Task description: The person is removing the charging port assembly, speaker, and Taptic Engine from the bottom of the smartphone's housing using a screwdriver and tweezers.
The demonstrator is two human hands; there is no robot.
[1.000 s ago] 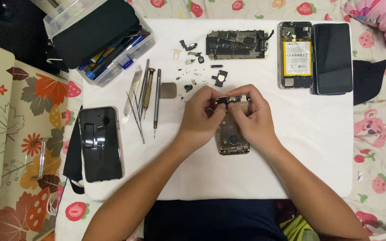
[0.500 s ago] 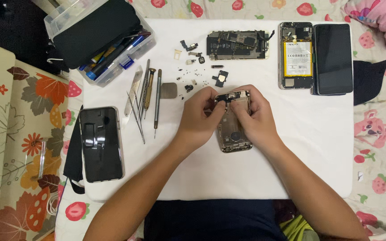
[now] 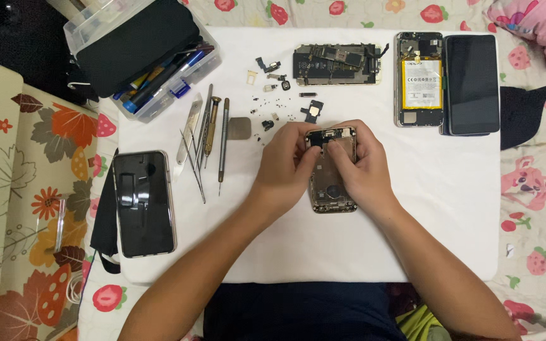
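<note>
Head view: on the white bench [image 3: 412, 240] I have the opened phone shell [image 3: 331, 189] lying flat at the middle, my left hand [image 3: 282, 167] steadying its edge, my right hand [image 3: 361, 167] pinching a small part [image 3: 321, 135] at its top; I'd press gently, keeping loose screws [image 3: 266, 117] clear.

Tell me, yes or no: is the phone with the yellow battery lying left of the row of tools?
No: the phone with the yellow battery lies at the far right of the white mat, while the row of tools is on the left.
</note>
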